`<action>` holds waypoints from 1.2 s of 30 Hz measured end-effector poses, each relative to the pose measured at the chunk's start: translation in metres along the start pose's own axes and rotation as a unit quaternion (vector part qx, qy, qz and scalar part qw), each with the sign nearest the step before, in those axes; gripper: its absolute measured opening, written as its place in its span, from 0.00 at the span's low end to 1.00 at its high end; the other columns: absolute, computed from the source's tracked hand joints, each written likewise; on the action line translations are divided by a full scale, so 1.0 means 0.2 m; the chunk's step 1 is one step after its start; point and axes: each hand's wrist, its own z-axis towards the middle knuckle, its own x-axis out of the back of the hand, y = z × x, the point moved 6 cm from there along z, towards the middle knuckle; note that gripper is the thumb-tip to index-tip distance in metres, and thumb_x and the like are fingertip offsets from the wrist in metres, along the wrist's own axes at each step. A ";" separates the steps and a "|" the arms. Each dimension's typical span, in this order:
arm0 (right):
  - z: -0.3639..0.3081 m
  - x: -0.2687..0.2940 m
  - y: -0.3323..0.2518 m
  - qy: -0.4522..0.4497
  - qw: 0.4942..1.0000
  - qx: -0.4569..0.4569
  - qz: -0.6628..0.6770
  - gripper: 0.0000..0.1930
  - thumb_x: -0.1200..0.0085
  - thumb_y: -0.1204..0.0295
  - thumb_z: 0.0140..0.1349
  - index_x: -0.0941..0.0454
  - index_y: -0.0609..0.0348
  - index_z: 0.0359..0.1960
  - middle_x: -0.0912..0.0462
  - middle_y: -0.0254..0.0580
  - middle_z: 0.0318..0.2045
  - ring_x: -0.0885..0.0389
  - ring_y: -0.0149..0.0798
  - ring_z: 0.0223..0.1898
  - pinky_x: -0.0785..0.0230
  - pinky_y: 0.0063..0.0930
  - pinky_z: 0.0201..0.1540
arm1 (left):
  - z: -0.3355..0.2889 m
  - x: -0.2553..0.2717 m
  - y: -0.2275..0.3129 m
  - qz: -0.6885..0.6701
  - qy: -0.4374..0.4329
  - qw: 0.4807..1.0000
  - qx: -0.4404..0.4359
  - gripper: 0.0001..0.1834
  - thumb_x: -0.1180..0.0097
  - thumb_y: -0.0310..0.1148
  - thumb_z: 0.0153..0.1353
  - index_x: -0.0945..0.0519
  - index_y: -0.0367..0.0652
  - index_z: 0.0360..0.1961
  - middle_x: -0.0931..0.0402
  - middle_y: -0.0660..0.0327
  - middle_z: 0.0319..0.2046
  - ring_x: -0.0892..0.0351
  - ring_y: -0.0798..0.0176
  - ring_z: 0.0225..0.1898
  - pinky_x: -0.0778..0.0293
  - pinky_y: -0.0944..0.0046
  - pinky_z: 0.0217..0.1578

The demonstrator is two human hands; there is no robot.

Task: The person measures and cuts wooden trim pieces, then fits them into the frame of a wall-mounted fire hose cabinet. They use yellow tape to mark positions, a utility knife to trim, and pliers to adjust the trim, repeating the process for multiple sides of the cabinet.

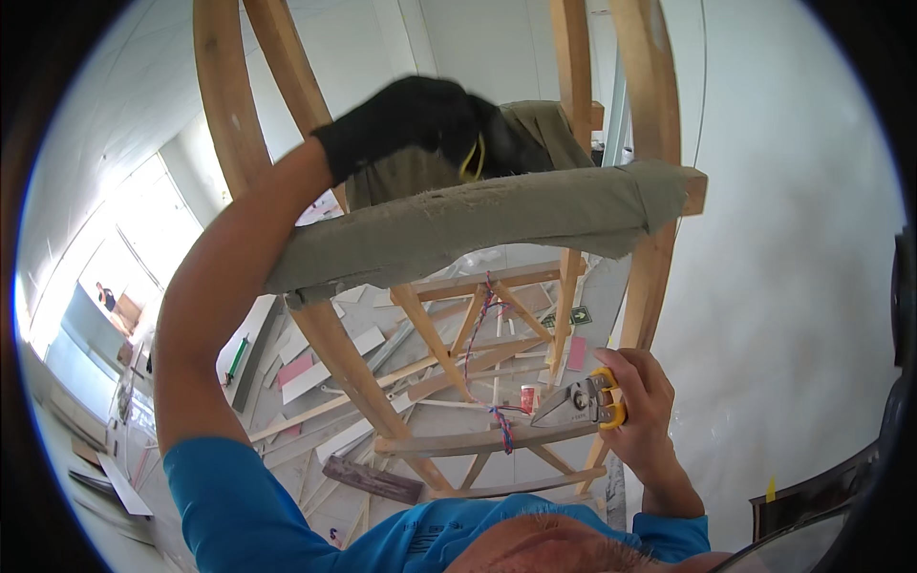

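A wooden A-frame ladder point(648, 306) stands right in front of me, its top wrapped in worn grey-green cloth point(478, 218). Above that padding reaches my left hand point(420, 119) in a black glove. Its fingers are smeared by motion and partly hidden, with a thin yellow curved strip point(475, 156) beside them; whether it is held I cannot tell. My bare right hand point(642, 401) is closed round the yellow handles of a pair of metal snips point(573, 405). The broad blades point left, near the ladder's right leg and above a lower rung.
A red and blue twisted rope point(468, 353) hangs between the ladder's two sides. Planks, offcuts and pink pieces point(296, 370) litter the floor below. A white wall point(774, 286) rises close on the right. Far left, a person point(105, 296) is near a bright window.
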 end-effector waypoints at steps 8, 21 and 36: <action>0.09 -0.12 0.06 -0.051 0.998 0.028 -0.016 0.23 0.37 0.79 0.53 0.23 0.56 0.52 0.22 0.48 0.39 0.20 0.46 0.37 0.26 0.37 0.36 | -0.12 0.01 0.09 0.014 0.063 0.998 -0.020 0.15 0.46 0.40 0.71 0.19 0.40 0.49 0.19 0.65 0.36 0.19 0.71 0.43 0.23 0.66 0.47; 0.04 -0.16 0.16 -0.113 0.994 -0.005 0.000 0.34 0.29 0.78 0.43 0.28 0.53 0.56 0.25 0.43 0.43 0.22 0.46 0.44 0.27 0.40 0.44 | -0.05 -0.31 -0.34 0.311 -0.203 0.926 0.066 0.22 0.57 0.44 0.72 0.25 0.50 0.62 0.22 0.49 0.56 0.22 0.48 0.57 0.31 0.53 0.61; 0.64 0.55 -0.14 0.164 0.981 0.088 -0.059 0.14 0.39 0.74 0.64 0.20 0.61 0.51 0.15 0.41 0.41 0.16 0.35 0.44 0.22 0.31 0.45 | -0.25 0.01 0.26 0.666 0.087 0.715 -0.195 0.08 0.42 0.38 0.63 0.17 0.49 0.39 0.17 0.60 0.34 0.17 0.55 0.39 0.22 0.55 0.42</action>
